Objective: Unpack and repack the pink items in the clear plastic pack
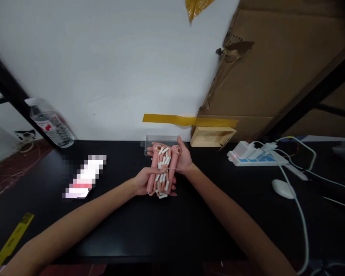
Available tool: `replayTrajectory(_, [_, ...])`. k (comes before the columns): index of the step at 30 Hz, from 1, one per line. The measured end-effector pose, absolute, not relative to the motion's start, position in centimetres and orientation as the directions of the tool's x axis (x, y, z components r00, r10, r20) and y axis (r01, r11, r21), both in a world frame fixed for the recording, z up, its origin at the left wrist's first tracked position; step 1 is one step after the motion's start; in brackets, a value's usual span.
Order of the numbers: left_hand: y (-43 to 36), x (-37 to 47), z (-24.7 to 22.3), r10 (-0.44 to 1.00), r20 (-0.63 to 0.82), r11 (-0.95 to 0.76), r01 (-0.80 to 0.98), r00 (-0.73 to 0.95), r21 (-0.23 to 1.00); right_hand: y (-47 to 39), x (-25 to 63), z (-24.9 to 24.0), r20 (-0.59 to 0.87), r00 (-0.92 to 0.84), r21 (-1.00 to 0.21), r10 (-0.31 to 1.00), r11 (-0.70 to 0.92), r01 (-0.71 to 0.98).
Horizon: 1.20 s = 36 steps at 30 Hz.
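A folded beaded jump rope (162, 168) with pink and white segments lies between two pink handles (152, 174), bundled lengthwise. My left hand (145, 180) grips its lower half, thumb across the front and fingertips showing past the far side. My right hand (185, 158) cradles the upper half from behind, thumb pointing up and fingers emerging on the left. A thin clear strand crosses the bundle near my right wrist. Just behind the hands, a clear plastic box (163, 138) rests on the black table (161, 234), partly covered by them.
To the left are a water bottle (52, 124), a pixelated phone (86, 177) and a yellow strap (15, 235). A shallow wooden box (212, 137) leans at the back. On the right are a power strip (251, 158), a white mouse (283, 189) and loose cables (301, 214).
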State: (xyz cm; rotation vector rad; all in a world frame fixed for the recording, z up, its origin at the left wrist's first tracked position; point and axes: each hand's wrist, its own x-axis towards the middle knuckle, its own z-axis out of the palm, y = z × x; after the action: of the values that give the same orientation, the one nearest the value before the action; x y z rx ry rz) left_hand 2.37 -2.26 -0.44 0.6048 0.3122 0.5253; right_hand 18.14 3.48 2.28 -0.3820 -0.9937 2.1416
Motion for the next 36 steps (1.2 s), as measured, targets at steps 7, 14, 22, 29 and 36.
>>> replayTrajectory(7, [-1.4,1.7,2.1,0.771,-0.180,0.238,-0.015,0.611,0.971,4.0,19.0,3.8,0.043,-0.612,-0.851,0.790,-0.292,-0.437])
replayTrajectory(14, [-0.6,0.3,1.4,0.940,0.177,-0.287,0.397,0.290,0.872,3.8,22.0,2.6,0.272,-0.138,-0.946,0.952,0.237,-0.223])
replayTrajectory(22, [-0.7,1.0,-0.7,0.918,0.185,-0.378,0.633,0.351,0.675,-0.8,24.8,-0.5,0.383,-0.369,-0.823,0.847,0.494,0.279])
replayTrajectory(29, [-0.8,1.3,-1.6,0.823,0.305,-0.567,0.653,0.480,0.502,-0.7,25.2,-2.1,0.262,-0.556,-0.657,0.789,0.568,0.496])
replayTrajectory(36, [-0.4,-1.4,-1.0,0.703,0.277,-0.711,0.636,0.655,0.301,-0.5,25.7,-2.2,0.141,-0.619,-0.491,0.773,0.597,0.634])
